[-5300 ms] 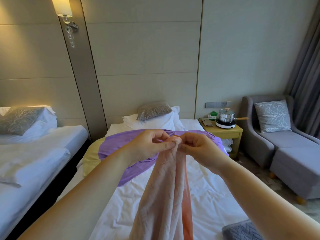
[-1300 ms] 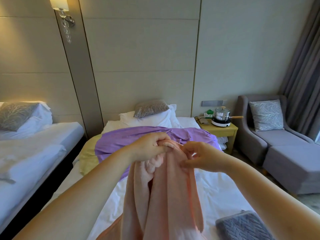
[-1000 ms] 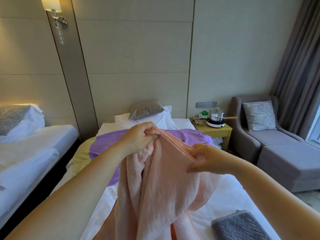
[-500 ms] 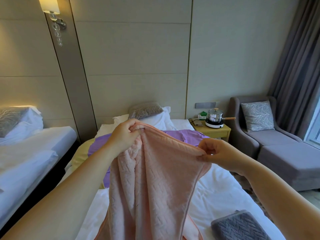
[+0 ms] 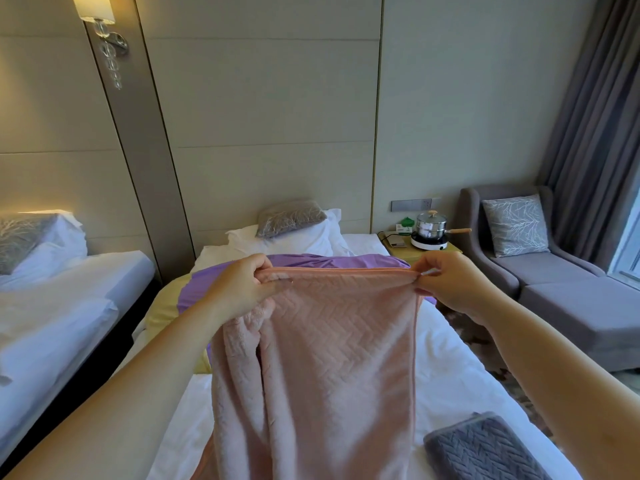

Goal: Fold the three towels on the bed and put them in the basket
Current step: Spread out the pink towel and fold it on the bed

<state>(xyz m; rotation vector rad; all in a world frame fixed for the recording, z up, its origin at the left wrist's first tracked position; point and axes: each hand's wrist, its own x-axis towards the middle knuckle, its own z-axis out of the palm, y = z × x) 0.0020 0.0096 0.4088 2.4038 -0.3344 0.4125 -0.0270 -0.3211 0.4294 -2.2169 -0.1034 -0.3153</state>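
Head view: nearest you, a grey towel [image 5: 485, 448] lies on the white bed [image 5: 446, 358] at lower right, seemingly folded, though the frame edge cuts it off. Just left of it, the pink towel [image 5: 329, 358] hangs in front of you, its lower part running out of the frame and its top hem stretched level between your hands. Your left grip [image 5: 242, 289] pinches the hem's left corner, with extra cloth bunched beneath the palm. Your right grip [image 5: 446, 285] pinches the right corner between thumb and fingers. Behind the hem, a purple cloth [image 5: 311, 263] lies across the bed over a yellow cloth [image 5: 162, 306]. Farther back, a grey cushion [image 5: 291, 218] rests on white pillows [image 5: 311, 240] by the wall. Right of the bed, a small counter [image 5: 408, 252] carries a steel pot [image 5: 431, 225] on a hotplate [image 5: 429, 243], beside a grey armchair [image 5: 554, 282].
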